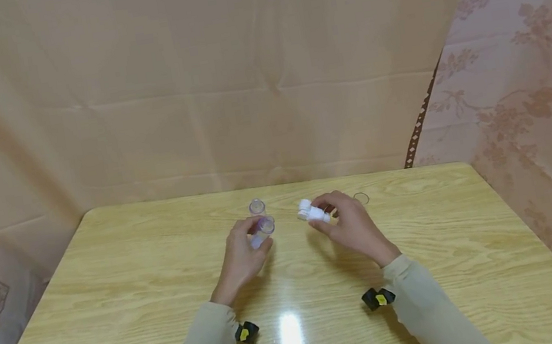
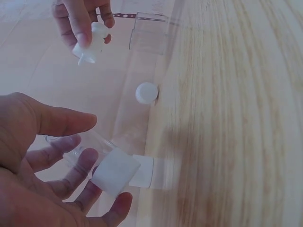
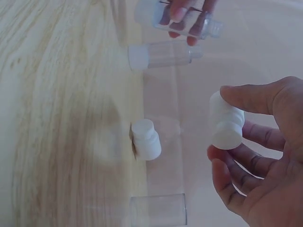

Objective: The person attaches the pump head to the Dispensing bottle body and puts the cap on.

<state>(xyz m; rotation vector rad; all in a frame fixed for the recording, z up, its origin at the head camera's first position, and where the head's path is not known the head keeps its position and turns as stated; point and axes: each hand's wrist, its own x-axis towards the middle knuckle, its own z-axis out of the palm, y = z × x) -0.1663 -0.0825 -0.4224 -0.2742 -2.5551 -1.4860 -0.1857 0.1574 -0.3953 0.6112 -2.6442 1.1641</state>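
My left hand (image 1: pixel 244 252) grips a clear bottle (image 3: pixel 189 22) with a white lower part, its thumb on one side and fingers on the other; the bottle leans in the hand. Right behind it a second clear bottle (image 3: pixel 168 54) with a white base stands on the table. My right hand (image 1: pixel 350 223) pinches a small white bottle (image 3: pixel 223 113) between thumb and fingers, above the table. Another small white bottle (image 3: pixel 147 142) lies on its side near that hand, its round end (image 2: pixel 147 93) facing the left hand.
A clear, open cylinder (image 3: pixel 165 209) stands on the wooden table (image 1: pixel 140 305) to the right, partly behind the right hand in the head view. A beige curtain (image 1: pixel 241 82) hangs along the far edge, with patterned cloth (image 1: pixel 538 97) at the right.
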